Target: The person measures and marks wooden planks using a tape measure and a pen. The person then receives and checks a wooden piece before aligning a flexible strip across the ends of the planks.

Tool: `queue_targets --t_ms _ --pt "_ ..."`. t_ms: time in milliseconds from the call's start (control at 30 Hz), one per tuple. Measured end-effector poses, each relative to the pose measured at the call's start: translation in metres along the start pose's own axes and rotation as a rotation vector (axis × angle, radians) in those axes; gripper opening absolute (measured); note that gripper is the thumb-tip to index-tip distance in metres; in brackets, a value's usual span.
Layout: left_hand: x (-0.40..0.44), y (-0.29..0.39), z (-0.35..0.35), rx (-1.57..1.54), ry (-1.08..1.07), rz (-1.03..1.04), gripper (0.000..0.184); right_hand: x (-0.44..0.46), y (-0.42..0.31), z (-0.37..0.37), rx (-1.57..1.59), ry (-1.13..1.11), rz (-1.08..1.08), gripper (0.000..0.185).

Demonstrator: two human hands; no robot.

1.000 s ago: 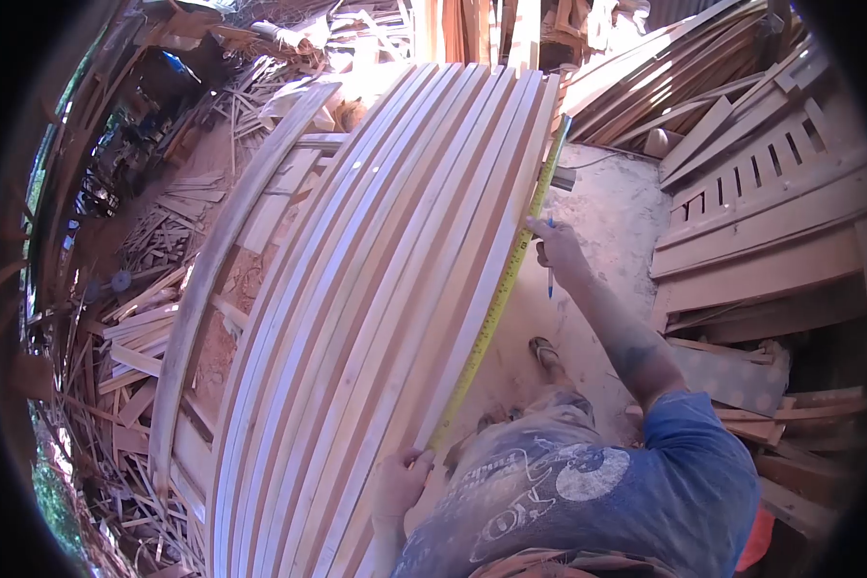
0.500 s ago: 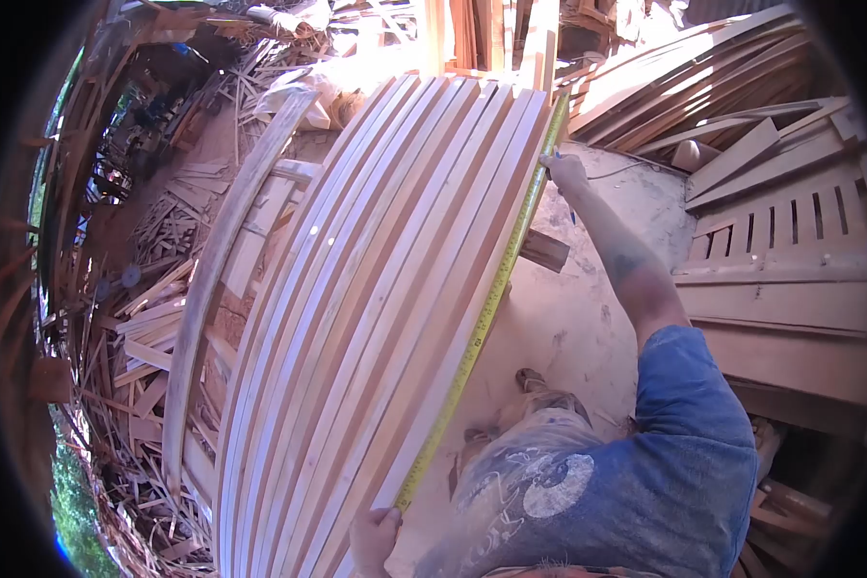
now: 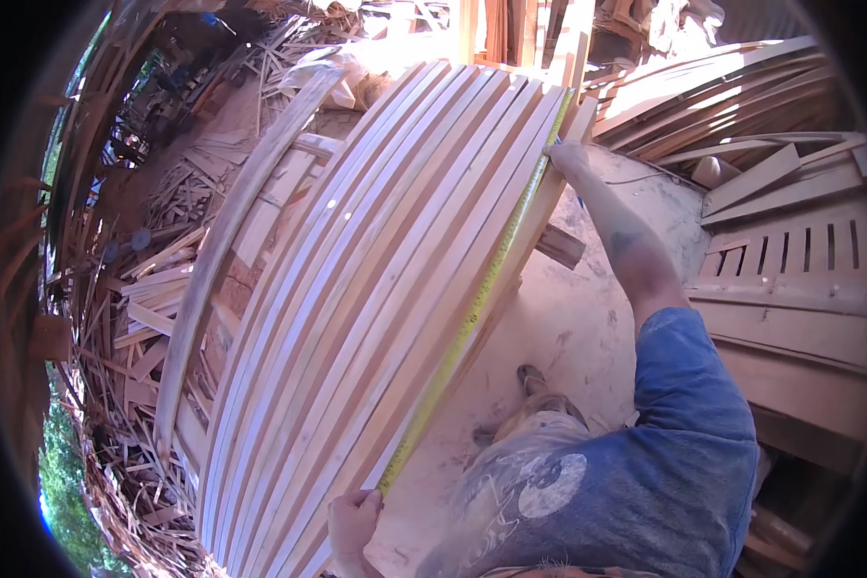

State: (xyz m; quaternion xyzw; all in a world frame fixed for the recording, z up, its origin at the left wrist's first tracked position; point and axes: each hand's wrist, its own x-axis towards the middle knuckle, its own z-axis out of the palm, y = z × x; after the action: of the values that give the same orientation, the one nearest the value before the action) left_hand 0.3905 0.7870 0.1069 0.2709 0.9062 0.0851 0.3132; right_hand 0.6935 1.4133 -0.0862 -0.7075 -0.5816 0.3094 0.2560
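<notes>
A yellow tape measure (image 3: 470, 316) is stretched lengthwise over the outermost of several long, curved wooden strips (image 3: 356, 270) laid side by side. At the near end, my left hand (image 3: 354, 520) is closed on the tape, fingers pinched at the strip's edge. My right hand (image 3: 570, 161) is closed near the far end, beside the tape. A slim blue pen (image 3: 580, 201) shows below its fingers, partly hidden by them. The tape's far tip reaches just beyond my right hand.
A separate curved plank (image 3: 226, 241) lies to the left, above piled offcuts (image 3: 154, 308). Stacked curved boards (image 3: 722, 96) are at the upper right. A slatted wooden panel (image 3: 800, 250) stands on the right. A beam end (image 3: 561, 248) juts out under the strips, over the dusty floor (image 3: 636, 212).
My view has shifted, so the strips sit differently in it. My left hand appears further left and slightly higher. Both hands stay closed at the two ends of the tape.
</notes>
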Motion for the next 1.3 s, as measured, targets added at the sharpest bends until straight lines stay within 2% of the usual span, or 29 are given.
queue_targets --t_ms 100,167,233,267,367,467,567,633,767,867,1067,1167,1267,1300 --pt "-0.002 -0.010 0.004 -0.112 0.004 0.009 0.032 -0.002 0.007 0.003 0.094 -0.023 0.002 0.053" --pt "-0.007 -0.032 0.003 -0.074 0.004 0.063 0.033 -0.053 -0.010 -0.013 0.296 0.043 0.003 0.051" --pt "-0.015 -0.061 0.000 -0.080 0.035 0.106 0.035 -0.084 -0.013 -0.020 0.313 0.032 -0.063 0.043" --pt "-0.021 -0.081 -0.006 -0.071 0.042 0.095 0.036 -0.103 -0.019 -0.022 0.252 0.108 -0.072 0.038" --pt "-0.056 -0.154 -0.024 -0.055 0.081 0.029 0.038 -0.180 -0.024 -0.022 0.215 0.069 -0.453 0.022" --pt "-0.094 -0.269 -0.029 -0.044 0.103 0.027 0.040 -0.362 -0.108 -0.022 0.425 -0.214 -0.434 0.024" --pt "-0.132 -0.381 -0.031 0.026 0.134 0.100 0.042 -0.501 -0.169 0.018 0.690 -0.538 -0.579 0.031" --pt "-0.164 -0.424 -0.054 0.048 0.091 0.021 0.043 -0.607 -0.215 0.036 0.756 -0.652 -0.561 0.037" --pt "-0.196 -0.527 -0.069 -0.010 0.077 0.019 0.045 -0.748 -0.259 0.068 0.539 -1.021 -0.603 0.039" --pt "-0.207 -0.584 -0.087 -0.049 0.033 -0.058 0.045 -0.808 -0.274 0.106 0.254 -1.063 -0.767 0.037" --pt "-0.193 -0.705 -0.121 -0.058 0.038 -0.048 0.045 -0.916 -0.309 0.175 0.010 -1.037 -0.961 0.030" --pt "-0.185 -0.774 -0.158 0.077 0.133 0.031 0.048 -0.963 -0.335 0.212 0.017 -1.043 -1.019 0.030" --pt "-0.186 -0.847 -0.215 0.000 0.000 -0.153 0.051 -1.033 -0.375 0.257 0.147 -1.106 -0.910 0.031" --pt "-0.189 -0.877 -0.228 0.046 0.100 -0.117 0.045 -1.055 -0.387 0.270 0.162 -1.145 -0.908 0.031"
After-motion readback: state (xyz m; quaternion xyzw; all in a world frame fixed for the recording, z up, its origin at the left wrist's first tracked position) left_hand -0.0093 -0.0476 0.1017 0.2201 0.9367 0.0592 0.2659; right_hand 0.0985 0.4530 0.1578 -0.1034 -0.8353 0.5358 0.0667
